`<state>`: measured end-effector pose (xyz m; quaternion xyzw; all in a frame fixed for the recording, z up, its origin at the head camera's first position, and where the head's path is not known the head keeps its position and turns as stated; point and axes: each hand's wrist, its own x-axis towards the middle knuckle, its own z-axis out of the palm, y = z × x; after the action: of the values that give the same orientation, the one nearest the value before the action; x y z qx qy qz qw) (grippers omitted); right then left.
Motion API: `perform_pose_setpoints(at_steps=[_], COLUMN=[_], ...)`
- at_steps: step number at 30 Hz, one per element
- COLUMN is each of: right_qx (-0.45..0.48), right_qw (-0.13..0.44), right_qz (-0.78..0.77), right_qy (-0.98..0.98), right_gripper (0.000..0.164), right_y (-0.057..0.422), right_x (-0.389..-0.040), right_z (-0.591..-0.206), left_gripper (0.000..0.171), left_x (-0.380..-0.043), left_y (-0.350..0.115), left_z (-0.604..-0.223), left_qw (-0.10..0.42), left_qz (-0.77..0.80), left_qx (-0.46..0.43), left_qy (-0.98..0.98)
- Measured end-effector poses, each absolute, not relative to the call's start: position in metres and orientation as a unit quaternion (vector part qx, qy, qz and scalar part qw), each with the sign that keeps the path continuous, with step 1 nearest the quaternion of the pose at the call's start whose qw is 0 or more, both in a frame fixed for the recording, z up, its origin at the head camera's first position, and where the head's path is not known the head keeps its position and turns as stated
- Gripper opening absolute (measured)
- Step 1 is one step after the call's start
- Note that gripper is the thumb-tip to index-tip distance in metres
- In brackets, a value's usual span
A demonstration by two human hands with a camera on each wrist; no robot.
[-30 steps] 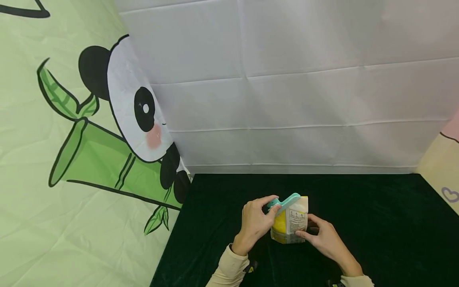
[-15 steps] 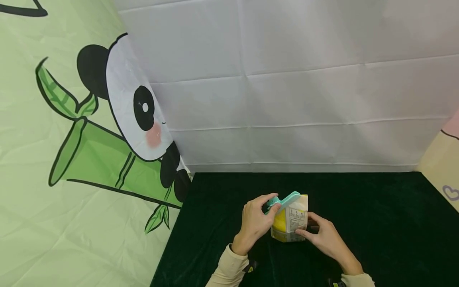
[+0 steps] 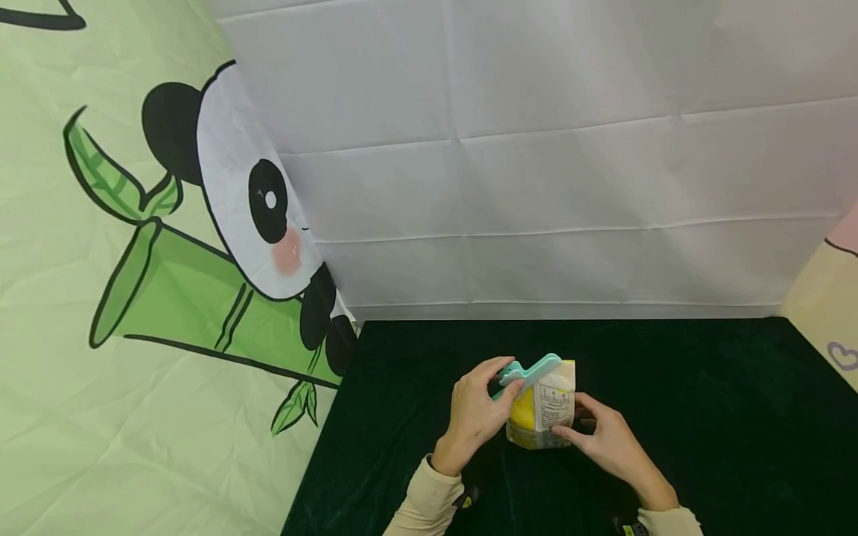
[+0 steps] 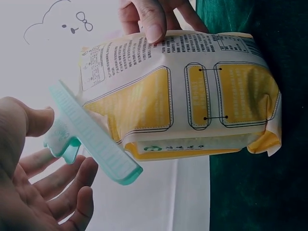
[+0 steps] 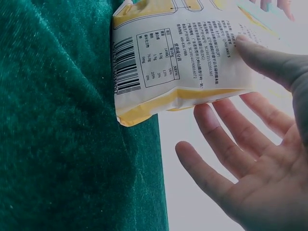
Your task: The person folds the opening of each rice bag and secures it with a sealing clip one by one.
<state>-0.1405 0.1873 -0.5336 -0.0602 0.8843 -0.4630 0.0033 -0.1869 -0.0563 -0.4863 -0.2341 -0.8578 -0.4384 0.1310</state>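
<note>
A yellow and white food bag point(image 3: 553, 409), printed with small text, stands on the dark green cloth. A teal bag clip point(image 3: 540, 370) lies slantwise across its upper left corner. My left hand point(image 3: 474, 409) pinches the clip's handle between thumb and fingers. In the left wrist view, the clip's long ribbed bar point(image 4: 96, 137) crosses the bag's narrowed end. My right hand point(image 3: 611, 445) holds the bag's right side, its thumb on the printed face. The right wrist view shows the fingers point(image 5: 231, 139) at the bag's edge, near a panel with a barcode point(image 5: 126, 67).
The green cloth point(image 3: 704, 402) covers the table, its far edge meeting a white hanging sheet point(image 3: 556, 186). On the left hangs a light green curtain with a panda print point(image 3: 241, 193). A cream and pink sheet point(image 3: 821, 316) borders the right.
The whole head view has shifted slightly, so the scene sits a little higher in it. Both hands keep their grip, with the clip and bag in the same arrangement.
</note>
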Motion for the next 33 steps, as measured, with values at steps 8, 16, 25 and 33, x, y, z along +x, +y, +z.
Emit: perform_pose_setpoints(at_steps=[8,16,25,33], right_qx=[-0.062,-0.060,-0.057,-0.062], right_qw=[-0.003,-0.004,-0.001,-0.020], right_qz=[-0.455,-0.452,-0.447,-0.430], right_qy=[0.888,0.890,0.893,0.900], right_gripper=[0.057,0.059,0.060,0.061], right_y=[0.187,0.188,0.190,0.194], right_x=[-0.141,-0.139,-0.137,-0.135], right_z=[-0.529,-0.525,-0.523,-0.521], left_gripper=[0.043,0.046,0.048,0.050], left_x=[-0.185,-0.185,-0.182,-0.182], left_y=[-0.060,-0.063,-0.072,-0.084], left_z=[-0.488,-0.491,-0.494,-0.494], left_qw=[0.121,0.127,0.133,0.125], left_qz=[-0.448,-0.429,-0.411,-0.392], left_qx=[-0.219,-0.215,-0.205,-0.195], left_qy=[-0.858,-0.868,-0.878,-0.890])
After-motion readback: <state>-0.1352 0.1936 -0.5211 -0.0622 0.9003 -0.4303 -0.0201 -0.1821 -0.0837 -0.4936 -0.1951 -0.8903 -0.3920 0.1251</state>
